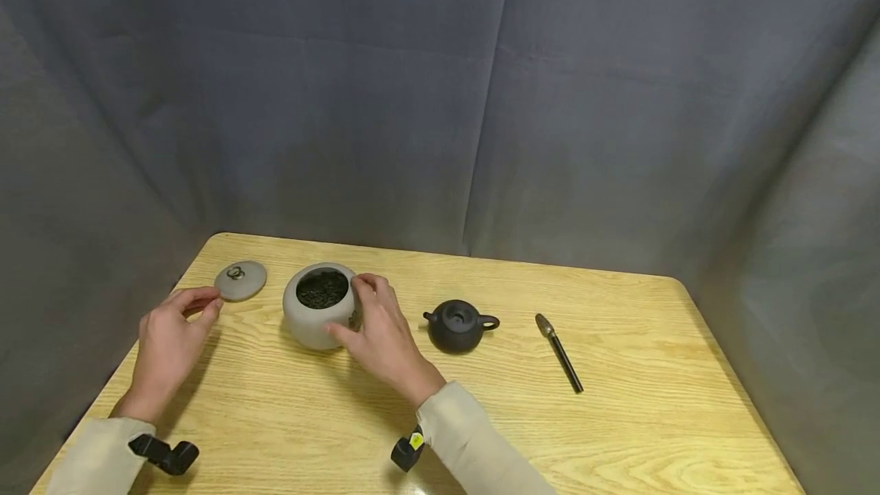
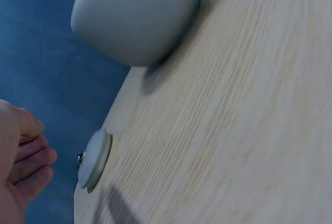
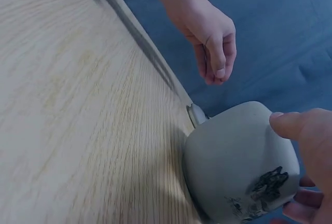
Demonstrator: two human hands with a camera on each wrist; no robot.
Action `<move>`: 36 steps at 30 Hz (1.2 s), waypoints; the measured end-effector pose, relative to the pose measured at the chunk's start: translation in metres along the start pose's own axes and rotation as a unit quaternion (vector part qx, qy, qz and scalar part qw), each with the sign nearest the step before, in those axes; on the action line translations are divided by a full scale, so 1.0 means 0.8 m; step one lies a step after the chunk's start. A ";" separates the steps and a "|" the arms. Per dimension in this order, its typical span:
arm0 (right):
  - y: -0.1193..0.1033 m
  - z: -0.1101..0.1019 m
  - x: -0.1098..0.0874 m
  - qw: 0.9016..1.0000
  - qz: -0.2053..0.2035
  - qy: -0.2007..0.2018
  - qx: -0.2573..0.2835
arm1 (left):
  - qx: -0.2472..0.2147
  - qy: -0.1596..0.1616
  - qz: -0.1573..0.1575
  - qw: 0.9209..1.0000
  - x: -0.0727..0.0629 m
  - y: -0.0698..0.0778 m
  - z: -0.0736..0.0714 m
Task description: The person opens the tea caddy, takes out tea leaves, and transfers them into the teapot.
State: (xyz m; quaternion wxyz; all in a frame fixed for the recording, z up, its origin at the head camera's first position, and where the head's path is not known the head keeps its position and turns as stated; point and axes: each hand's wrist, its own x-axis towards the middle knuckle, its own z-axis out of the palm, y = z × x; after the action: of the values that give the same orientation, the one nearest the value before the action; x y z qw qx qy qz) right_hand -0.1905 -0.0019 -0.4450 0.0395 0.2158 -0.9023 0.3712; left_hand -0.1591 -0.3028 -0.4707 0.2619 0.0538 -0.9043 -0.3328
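Note:
A round grey ceramic jar [image 1: 311, 329] stands on the left half of the table, its mouth uncovered and dark loose tea leaves [image 1: 321, 290] inside. My right hand [image 1: 386, 338] grips its right side, thumb at the front and fingers farther back. Dark painted decoration [image 3: 268, 184] shows on the jar wall beside that hand in the right wrist view. To the left lies the jar's grey lid [image 1: 242, 283], a metal ring knob [image 1: 235, 273] on top. My left hand [image 1: 168, 346] hovers in front of the lid, fingers loosely bent and holding nothing.
Right of the jar sits a small black teapot [image 1: 454, 336] with its lid on and handle to the right. Farther right lies a slim black-handled tool [image 1: 564, 361] with a metal head. Grey cloth [image 1: 371, 121] hangs around the wooden table [image 1: 639, 403].

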 end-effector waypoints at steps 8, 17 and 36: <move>-0.002 0.011 0.014 1.000 0.024 0.016 -0.001 | 0.000 -0.043 -0.008 0.999 0.033 -0.012 0.011; 0.000 0.014 0.018 0.999 0.031 0.028 0.003 | 0.007 -0.079 -0.032 0.996 0.070 -0.029 0.031; 0.003 0.022 0.013 0.999 0.028 0.027 -0.024 | 0.032 -0.101 -0.042 0.994 0.098 -0.048 0.063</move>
State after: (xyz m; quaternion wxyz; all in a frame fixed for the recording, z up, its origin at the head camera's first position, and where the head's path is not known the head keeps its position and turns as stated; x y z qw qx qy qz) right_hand -0.1996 -0.0163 -0.4566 0.0589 0.1789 -0.9153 0.3561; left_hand -0.2550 -0.3248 -0.4928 0.1535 0.0660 -0.9332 -0.3183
